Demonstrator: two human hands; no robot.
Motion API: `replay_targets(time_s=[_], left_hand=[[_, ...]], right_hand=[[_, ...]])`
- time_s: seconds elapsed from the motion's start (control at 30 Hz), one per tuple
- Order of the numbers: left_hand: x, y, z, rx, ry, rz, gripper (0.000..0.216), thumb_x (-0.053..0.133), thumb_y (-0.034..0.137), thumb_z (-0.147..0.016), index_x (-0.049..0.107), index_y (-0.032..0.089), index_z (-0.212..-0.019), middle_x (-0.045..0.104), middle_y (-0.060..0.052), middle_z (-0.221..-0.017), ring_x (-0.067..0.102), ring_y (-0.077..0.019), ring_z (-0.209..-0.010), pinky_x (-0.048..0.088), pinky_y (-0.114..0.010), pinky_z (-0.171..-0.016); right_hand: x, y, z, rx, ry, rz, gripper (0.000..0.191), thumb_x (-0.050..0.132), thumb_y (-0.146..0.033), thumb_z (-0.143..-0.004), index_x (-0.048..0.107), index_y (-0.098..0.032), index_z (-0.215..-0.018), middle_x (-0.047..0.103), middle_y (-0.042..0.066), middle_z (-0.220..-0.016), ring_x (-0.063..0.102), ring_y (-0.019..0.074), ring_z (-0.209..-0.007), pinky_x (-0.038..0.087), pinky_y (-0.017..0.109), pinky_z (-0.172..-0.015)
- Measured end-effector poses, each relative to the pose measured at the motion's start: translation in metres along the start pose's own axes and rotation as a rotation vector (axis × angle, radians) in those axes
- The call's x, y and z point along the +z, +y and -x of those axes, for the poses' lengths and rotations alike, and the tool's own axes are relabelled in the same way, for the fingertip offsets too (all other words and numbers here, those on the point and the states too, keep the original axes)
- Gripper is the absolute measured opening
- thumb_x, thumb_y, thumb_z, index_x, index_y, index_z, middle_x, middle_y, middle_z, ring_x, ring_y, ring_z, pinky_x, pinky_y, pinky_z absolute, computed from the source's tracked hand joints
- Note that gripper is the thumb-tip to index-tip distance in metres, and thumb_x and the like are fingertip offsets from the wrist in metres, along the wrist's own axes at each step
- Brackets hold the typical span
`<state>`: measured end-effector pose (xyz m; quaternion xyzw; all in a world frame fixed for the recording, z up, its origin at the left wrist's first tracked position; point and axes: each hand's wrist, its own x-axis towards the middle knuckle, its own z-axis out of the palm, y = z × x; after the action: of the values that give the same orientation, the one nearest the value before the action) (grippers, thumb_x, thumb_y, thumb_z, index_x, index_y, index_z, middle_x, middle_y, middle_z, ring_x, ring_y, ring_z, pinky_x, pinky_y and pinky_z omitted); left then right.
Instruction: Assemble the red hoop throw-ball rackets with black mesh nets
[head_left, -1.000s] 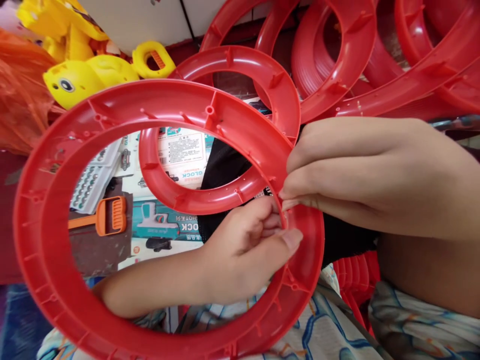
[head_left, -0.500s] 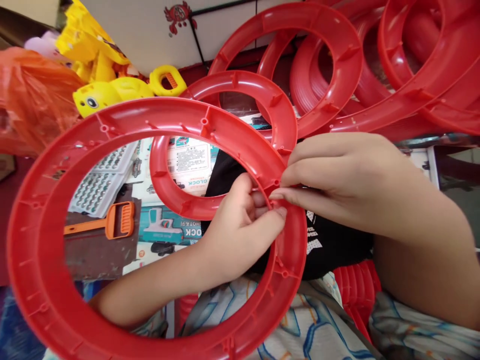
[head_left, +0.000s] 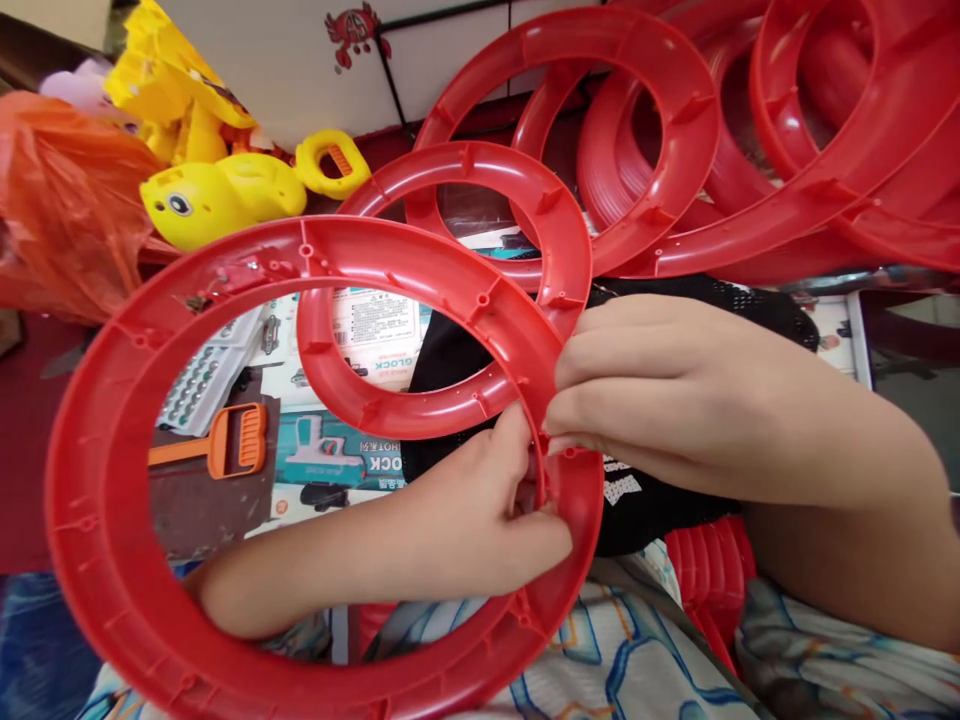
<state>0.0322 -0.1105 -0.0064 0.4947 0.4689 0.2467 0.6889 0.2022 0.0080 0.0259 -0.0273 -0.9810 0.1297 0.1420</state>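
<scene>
A large red plastic ring (head_left: 97,450), ribbed and studded with small posts on its hollow side, is tilted in front of me. My left hand (head_left: 495,510) reaches through its opening and grips the right part of the rim, thumb on the hollow side. Pinched against the same rim just above is my right hand (head_left: 660,400); its fingertips are close together, and anything small between them is hidden. Behind lies a smaller red ring (head_left: 465,160), partly covered by the large one. Black cloth (head_left: 450,370) shows beneath the hands.
More red rings (head_left: 690,110) lean in a pile at the back right. At left are a yellow toy (head_left: 225,195), an orange plastic bag (head_left: 67,200), an orange toy rake (head_left: 240,440) and a tray of shiny beads (head_left: 199,385). Printed toy-gun packaging (head_left: 326,450) lies underneath.
The large ring has turned clockwise, its rim posts shifting round to the right and down. Both hands have moved slightly lower along with the rim.
</scene>
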Motion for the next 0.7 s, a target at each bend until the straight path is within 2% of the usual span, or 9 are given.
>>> replay_targets(time_s=[0.17,0.3,0.4,0.5,0.6,0.7], left_hand=[[0.0006,0.0003,0.0014,-0.015,-0.027,-0.034,0.051,0.055,0.009,-0.079,0.035,0.021,-0.124,0.047,0.007,-0.076,0.045,-0.007,-0.058,0.035,-0.017,-0.047],[0.0004,-0.0015,0.0027,-0.036,-0.021,-0.055,0.038,0.055,0.01,-0.078,0.039,0.02,-0.11,0.047,0.006,-0.077,0.043,-0.0076,-0.061,0.038,-0.018,-0.049],[0.0012,-0.0043,0.0032,-0.055,-0.049,0.002,0.036,0.057,0.012,-0.08,0.039,0.02,-0.11,0.048,0.006,-0.077,0.044,-0.0081,-0.061,0.039,-0.019,-0.051],[0.0028,-0.0056,0.0038,-0.042,-0.082,0.128,0.05,0.057,0.01,-0.083,0.035,0.022,-0.126,0.049,0.005,-0.081,0.048,-0.0088,-0.065,0.042,-0.021,-0.056],[0.0047,-0.0044,0.0037,-0.008,-0.1,0.298,0.06,0.058,0.011,-0.086,0.026,0.024,-0.135,0.05,0.004,-0.081,0.049,-0.0095,-0.067,0.043,-0.022,-0.058],[0.006,-0.0023,0.0009,0.054,-0.103,0.406,0.048,0.059,0.024,-0.092,0.031,0.023,-0.131,0.047,0.005,-0.075,0.048,-0.0098,-0.063,0.043,-0.022,-0.057]], right_hand=[[0.0014,0.0022,-0.0019,-0.016,0.002,-0.139,0.027,0.042,-0.009,-0.098,0.063,-0.015,-0.083,0.058,0.003,-0.083,0.052,0.0117,-0.079,0.044,0.025,-0.069],[0.0,0.0041,-0.0029,-0.022,-0.025,-0.22,0.026,0.043,-0.007,-0.097,0.064,-0.016,-0.085,0.06,0.003,-0.085,0.055,0.0113,-0.08,0.044,0.023,-0.067],[0.0005,0.0037,-0.004,-0.01,-0.013,-0.155,0.024,0.045,-0.007,-0.097,0.065,-0.016,-0.087,0.062,0.002,-0.086,0.057,0.0112,-0.079,0.045,0.023,-0.066],[0.002,0.0027,-0.0027,-0.002,0.025,-0.047,0.022,0.047,-0.01,-0.097,0.066,-0.015,-0.088,0.065,0.002,-0.085,0.058,0.0119,-0.081,0.045,0.024,-0.067],[0.0027,-0.0002,0.0002,0.009,0.058,0.032,0.029,0.043,-0.013,-0.1,0.065,-0.015,-0.081,0.064,0.003,-0.082,0.057,0.0127,-0.078,0.045,0.025,-0.065],[0.002,-0.005,0.0011,0.07,0.067,0.074,0.03,0.046,-0.014,-0.1,0.064,-0.015,-0.076,0.063,0.004,-0.083,0.056,0.0137,-0.077,0.046,0.028,-0.065]])
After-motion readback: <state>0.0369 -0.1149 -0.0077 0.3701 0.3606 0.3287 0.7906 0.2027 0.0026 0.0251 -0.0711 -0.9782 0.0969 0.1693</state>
